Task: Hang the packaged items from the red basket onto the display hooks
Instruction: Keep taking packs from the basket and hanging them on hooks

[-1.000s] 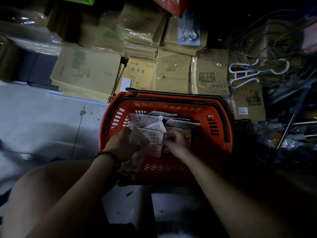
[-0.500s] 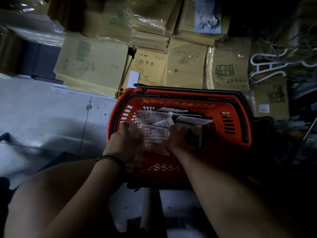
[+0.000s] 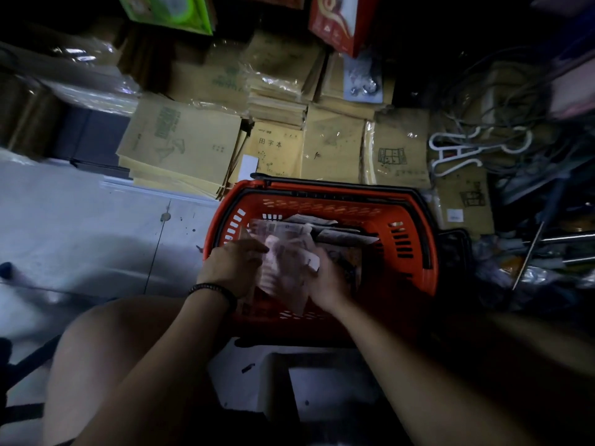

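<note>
The red basket [image 3: 325,204] stands on the floor in front of me, with several flat packaged items [image 3: 341,235] lying inside. Both my hands are in its near side. My left hand [image 3: 231,268] grips the left edge of a bundle of pale pink packets [image 3: 283,268]. My right hand [image 3: 328,278] holds the bundle's right edge, fingers curled round it. The bundle is blurred. No display hooks are in view.
Stacks of brown exercise books [image 3: 180,146] in clear wrap lie behind the basket. White hangers [image 3: 457,152] and tangled cables [image 3: 515,101] sit at the right, with metal rods [image 3: 528,255] below. Grey floor [image 3: 80,226] lies to the left. My bare knee [image 3: 106,358] is at lower left.
Both hands have drawn together round the pink packets and gathered them into one bundle at the basket's near side. The camera view shifted slightly.
</note>
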Motion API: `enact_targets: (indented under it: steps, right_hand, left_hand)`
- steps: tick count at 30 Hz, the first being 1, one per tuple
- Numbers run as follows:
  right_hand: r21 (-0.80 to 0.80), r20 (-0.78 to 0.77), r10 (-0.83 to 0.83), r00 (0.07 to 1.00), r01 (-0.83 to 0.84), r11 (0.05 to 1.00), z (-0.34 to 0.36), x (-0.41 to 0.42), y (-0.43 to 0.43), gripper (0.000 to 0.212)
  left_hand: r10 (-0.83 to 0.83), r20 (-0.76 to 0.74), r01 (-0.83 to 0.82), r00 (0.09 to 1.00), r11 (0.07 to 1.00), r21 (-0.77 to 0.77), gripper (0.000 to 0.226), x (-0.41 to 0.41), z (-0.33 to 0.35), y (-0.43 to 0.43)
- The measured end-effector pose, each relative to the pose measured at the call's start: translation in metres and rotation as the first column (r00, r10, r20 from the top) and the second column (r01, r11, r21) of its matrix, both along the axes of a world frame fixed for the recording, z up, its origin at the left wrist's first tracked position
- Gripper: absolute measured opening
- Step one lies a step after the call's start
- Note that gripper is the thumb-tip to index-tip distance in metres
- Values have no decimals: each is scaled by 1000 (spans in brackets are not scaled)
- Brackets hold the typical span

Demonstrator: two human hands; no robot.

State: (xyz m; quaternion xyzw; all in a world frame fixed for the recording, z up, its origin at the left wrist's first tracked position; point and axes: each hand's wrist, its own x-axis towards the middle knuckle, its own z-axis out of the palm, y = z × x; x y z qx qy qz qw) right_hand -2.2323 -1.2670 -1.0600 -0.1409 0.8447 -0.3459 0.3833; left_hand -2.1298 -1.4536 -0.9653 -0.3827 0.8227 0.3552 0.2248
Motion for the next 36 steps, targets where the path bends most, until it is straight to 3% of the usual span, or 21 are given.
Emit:
enact_targets:
  steps: [3,7,9,14,16,18,21,24,27,29,32,36]
  right_hand:
    - [-33,-114,-83,990,79,996,53,-11,9,23]
    - [-91,-193,-125,973,109,990,128,-23,19,41]
    - [-130,-230,-139,963,111,985,164,-28,28,41]
    - [-187,-257,-265,929,222,957,247,-32,42,45]
    - [-213,-269,-308,913,255,943,278,-35,45,37]
    - [-230,-273,-305,912,246,942,306,-37,45,31]
    - [-295,-122,-341,932,293,909,346,-43,39,52]
    - [-377,-2,-335,942,310,873,389,-41,36,40]
    - [-515,-26,-355,935,292,806,423,-38,40,37]
    - [-567,-195,-337,921,174,805,435,-37,48,47]
    - [-407,-667,-175,724,-158,900,457,-34,66,56]
    - [-134,-936,30,351,-436,890,491,-43,71,88]
  left_hand:
    - [-54,-45,51,998,996,-67,20,10,18,8]
    - [-43,-208,19,977,993,-115,31,13,49,21]
    - [-81,-244,51,966,990,-129,37,10,72,34]
    - [-200,-473,169,858,980,-108,87,14,140,67]
    - [-205,-559,156,803,979,-134,93,12,157,74]
    - [-205,-640,107,740,976,-189,81,7,175,80]
    - [-291,-762,69,578,948,-309,48,1,205,81]
    - [-338,-794,25,505,925,-378,35,-4,236,78]
    - [-224,-836,-8,501,965,-264,33,-11,268,79]
    - [-58,-863,-64,501,993,-103,29,-17,292,79]
    - [250,-860,-68,446,967,246,13,-21,335,83]
    - [291,-883,-49,368,954,295,27,-27,387,74]
